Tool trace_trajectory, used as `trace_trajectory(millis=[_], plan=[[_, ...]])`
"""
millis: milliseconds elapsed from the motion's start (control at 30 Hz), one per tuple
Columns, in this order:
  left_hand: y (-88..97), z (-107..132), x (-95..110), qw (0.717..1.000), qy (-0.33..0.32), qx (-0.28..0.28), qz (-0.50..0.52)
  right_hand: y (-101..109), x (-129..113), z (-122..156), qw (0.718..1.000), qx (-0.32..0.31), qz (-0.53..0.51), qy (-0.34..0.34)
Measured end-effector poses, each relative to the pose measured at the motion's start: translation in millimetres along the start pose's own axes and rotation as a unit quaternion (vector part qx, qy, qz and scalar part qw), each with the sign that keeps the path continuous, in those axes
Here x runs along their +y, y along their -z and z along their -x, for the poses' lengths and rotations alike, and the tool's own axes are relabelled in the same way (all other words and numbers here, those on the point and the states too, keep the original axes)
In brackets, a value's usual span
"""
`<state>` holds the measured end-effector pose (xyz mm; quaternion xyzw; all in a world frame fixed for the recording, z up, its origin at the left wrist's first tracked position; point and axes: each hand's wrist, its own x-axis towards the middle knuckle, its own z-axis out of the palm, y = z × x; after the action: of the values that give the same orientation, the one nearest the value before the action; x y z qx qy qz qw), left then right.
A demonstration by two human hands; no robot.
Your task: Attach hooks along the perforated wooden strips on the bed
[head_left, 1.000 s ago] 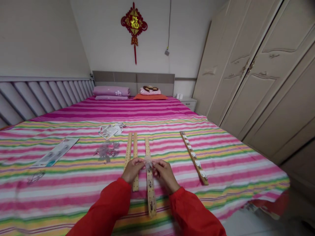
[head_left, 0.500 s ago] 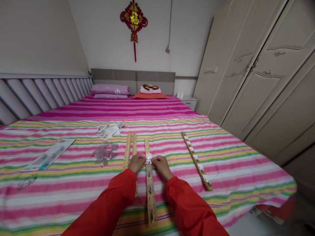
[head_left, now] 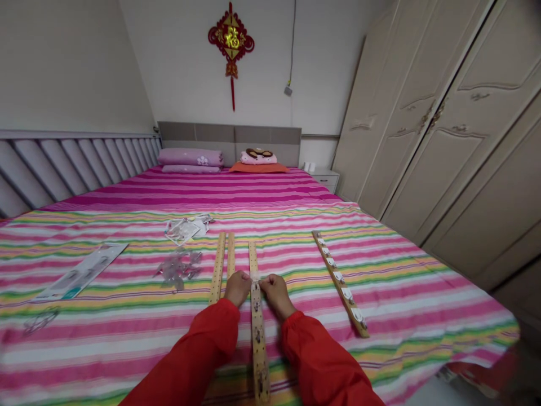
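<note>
My left hand (head_left: 238,286) and my right hand (head_left: 275,293) meet over the middle wooden strip (head_left: 254,258), which is pierced with rows of holes. Between their pinched fingertips is a small white card (head_left: 255,281) with a shiny metal piece, pressed close to the strip; it is too small to make out fully. Nearer to me, several small metal pieces (head_left: 257,336) stand along the same strip. Two more perforated strips, one outer (head_left: 217,265) and one inner (head_left: 230,251), lie beside my left hand, their near parts partly hidden by it and the sleeve.
On the right lies a wooden strip (head_left: 335,274) bearing a row of white cards with metal pieces. To the left are a pile of clear plastic pieces (head_left: 180,266), white-and-clear packets (head_left: 186,228), a long packaged card (head_left: 84,270) and thin wire-like loops (head_left: 42,320), on a striped sheet (head_left: 139,332).
The white card has tilted from facing me to nearly edge-on, down against the strip. My hands stay pinched on it. The whole view has shifted slightly.
</note>
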<state>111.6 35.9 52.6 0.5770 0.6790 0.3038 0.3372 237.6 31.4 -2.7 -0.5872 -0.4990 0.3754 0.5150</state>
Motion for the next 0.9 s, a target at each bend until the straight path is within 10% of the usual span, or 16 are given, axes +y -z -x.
trace_trajectory(millis=[900], plan=[[-11.0, 3, -21, 0.99, -0.134, -0.008, -0.048, 2, 4, 7, 0.998, -0.035, -0.036, 0.046]])
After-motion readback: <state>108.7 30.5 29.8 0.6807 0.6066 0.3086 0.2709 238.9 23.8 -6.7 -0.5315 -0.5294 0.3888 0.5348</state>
